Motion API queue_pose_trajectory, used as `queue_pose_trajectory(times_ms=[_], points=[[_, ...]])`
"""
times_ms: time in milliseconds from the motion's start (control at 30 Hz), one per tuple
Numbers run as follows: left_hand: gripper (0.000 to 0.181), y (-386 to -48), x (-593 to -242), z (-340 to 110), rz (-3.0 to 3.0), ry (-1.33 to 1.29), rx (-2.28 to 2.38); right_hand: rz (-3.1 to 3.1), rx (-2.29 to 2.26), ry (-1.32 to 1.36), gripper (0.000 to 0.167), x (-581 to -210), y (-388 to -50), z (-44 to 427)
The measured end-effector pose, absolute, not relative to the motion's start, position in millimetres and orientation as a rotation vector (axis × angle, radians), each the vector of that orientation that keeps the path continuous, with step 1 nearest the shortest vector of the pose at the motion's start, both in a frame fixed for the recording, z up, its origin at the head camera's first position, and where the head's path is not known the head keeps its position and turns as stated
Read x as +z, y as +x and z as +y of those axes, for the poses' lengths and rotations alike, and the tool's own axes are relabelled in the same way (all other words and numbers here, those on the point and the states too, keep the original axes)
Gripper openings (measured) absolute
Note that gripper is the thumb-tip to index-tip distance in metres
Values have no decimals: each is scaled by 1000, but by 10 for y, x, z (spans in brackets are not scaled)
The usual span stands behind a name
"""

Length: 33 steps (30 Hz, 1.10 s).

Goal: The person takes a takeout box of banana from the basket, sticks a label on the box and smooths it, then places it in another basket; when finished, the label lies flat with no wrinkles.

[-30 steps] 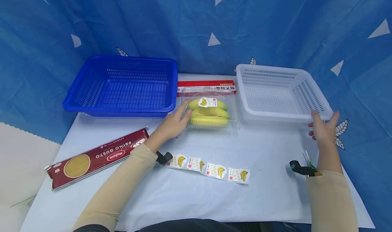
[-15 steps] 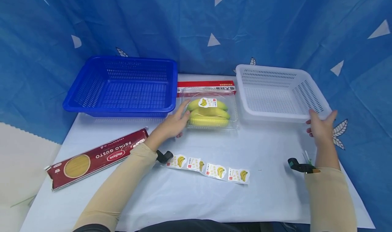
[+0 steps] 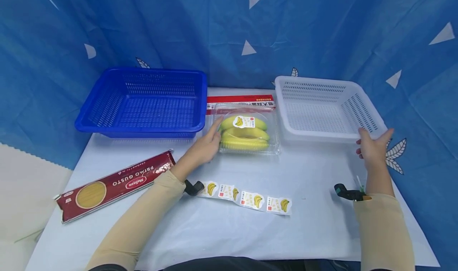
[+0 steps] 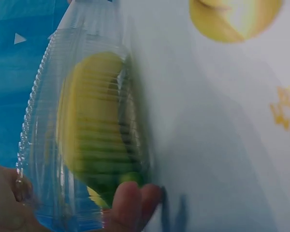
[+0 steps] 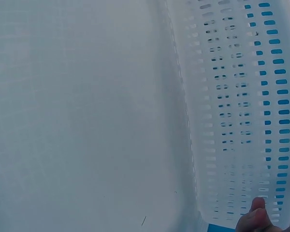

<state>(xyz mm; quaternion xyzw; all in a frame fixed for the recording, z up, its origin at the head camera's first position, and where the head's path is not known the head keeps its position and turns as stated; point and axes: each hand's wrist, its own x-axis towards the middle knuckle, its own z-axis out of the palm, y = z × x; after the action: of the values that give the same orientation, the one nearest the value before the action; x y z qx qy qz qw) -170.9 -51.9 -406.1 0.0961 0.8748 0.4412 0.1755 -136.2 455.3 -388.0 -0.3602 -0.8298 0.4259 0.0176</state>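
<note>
A clear plastic box (image 3: 273,129) holding several yellow-green bananas (image 3: 247,133) lies mid-table, a banana sticker (image 3: 244,121) on its lid. My left hand (image 3: 206,144) grips the box's left side; the left wrist view has fingers (image 4: 127,203) curled at the near end of the box (image 4: 43,96). At the right stands a white slotted basket (image 3: 315,112) with nothing inside. My right hand (image 3: 373,145) holds its near right corner, and a fingertip (image 5: 256,205) shows over the basket wall (image 5: 232,111) in the right wrist view.
A blue basket (image 3: 154,112) stands at the back left. Before it lies a dark red spaghetti packet (image 3: 114,185). A strip of banana stickers (image 3: 252,199) lies near the front. Behind the box is a red-and-white flat package (image 3: 243,99). A blue curtain (image 3: 229,32) hangs behind.
The banana box has shifted slightly toward me and to the right with my left hand on it. My right hand has slid slightly left at the white basket's corner.
</note>
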Motion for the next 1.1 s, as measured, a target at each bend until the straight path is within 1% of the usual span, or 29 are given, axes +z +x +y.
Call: queue_pose_trajectory(times_ms=[367, 633, 800, 967, 1100], points=[[55, -1694, -4147, -601, 2306, 401, 1431, -2516, 1340, -1109, 92, -3907, -1382, 4549], [66, -1728, -4228, -670, 2222, 484, 1480, -2490, 1372, -1077, 91, -3932, -1378, 4542], [66, -1757, -4245, -686, 2139, 522, 1510, -2479, 1378, -1083, 90, -3945, -1387, 4552], [67, -1753, -4258, -674, 2063, 489, 1564, -2469, 1391, -1073, 89, -3955, -1393, 4563], [69, -1724, -4250, -654, 2118, 527, 1562, -2463, 1403, -1082, 90, -3954, -1399, 4569]])
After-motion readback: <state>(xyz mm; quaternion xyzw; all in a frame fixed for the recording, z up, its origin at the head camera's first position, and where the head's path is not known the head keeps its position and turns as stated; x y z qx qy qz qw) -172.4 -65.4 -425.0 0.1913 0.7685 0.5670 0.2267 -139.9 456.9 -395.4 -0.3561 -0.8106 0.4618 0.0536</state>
